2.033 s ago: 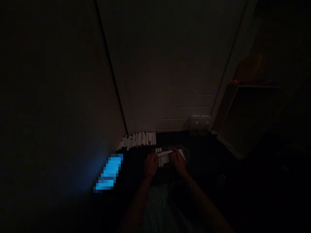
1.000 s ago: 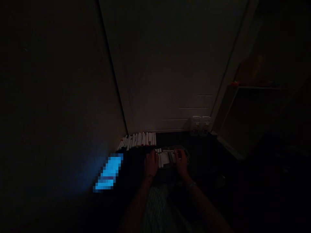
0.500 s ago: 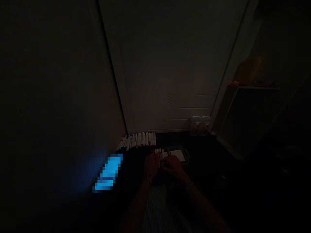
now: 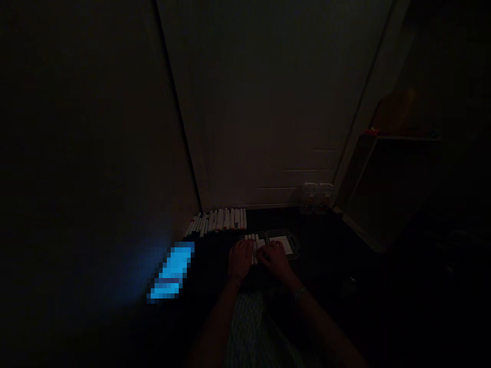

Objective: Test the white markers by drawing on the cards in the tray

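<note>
Head view, lower centre: left hand point(image 4: 240, 257) and right hand point(image 4: 275, 259) are flanking white cylindrical markers point(image 4: 257, 242) in a clear plastic case point(image 4: 294, 247), apparently aligning them; neither grip is discernible.

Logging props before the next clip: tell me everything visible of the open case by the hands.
The open case looks like clear plastic, its two halves spread side by side on the dark surface, with a handle-like outline at right. White markers lie in the left half; a white sheet shows in the right. The left hand partly hides its left side, the right hand its near middle; contact is too dark to tell.
</note>
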The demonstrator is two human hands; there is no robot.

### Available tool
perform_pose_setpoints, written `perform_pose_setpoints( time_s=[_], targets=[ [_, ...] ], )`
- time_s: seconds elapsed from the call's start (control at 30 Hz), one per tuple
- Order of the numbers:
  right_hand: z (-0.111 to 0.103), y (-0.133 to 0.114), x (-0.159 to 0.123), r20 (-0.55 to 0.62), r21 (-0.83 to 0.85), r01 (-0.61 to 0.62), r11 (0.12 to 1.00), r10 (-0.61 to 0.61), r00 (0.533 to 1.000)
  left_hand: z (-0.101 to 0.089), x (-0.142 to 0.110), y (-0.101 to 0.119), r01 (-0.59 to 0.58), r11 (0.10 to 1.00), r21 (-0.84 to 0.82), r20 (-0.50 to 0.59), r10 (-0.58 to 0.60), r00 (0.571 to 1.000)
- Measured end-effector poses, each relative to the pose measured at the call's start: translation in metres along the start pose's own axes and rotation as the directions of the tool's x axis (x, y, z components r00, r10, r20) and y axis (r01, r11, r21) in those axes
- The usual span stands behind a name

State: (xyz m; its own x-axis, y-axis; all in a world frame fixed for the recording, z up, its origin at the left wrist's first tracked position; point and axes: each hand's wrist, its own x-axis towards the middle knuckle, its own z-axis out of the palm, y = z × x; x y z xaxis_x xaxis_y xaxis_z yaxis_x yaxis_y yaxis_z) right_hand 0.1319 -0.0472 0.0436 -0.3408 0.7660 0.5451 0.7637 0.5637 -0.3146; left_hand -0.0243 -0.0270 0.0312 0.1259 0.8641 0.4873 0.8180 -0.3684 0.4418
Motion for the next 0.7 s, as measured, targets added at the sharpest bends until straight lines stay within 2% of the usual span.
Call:
perform_pose_setpoints(
  time_s=[0.13,0.4,0.7],
  targets=[
    [0.0006,-0.0002,0.0013,-0.024,-0.022,-0.062,0.998,0.062,0.998,-0.0001,-0.0001,-0.0003,0.019,1.0,0.016,-0.019,-0.018,1.0],
    [0.0057,0.0028,-0.0002,-0.16,-0.1,-0.176,0.979,0.158,0.974,-0.0004,-0.0005,-0.0007,0.014,1.0,0.02,-0.039,-0.013,0.999],
    [-0.0029,-0.0036,0.001,-0.079,-0.02,-0.042,0.999,0.04,0.996,-0.0029,-0.001,0.0029,0.047,0.999,0.015,-0.01,-0.047,0.999]
  ],
)
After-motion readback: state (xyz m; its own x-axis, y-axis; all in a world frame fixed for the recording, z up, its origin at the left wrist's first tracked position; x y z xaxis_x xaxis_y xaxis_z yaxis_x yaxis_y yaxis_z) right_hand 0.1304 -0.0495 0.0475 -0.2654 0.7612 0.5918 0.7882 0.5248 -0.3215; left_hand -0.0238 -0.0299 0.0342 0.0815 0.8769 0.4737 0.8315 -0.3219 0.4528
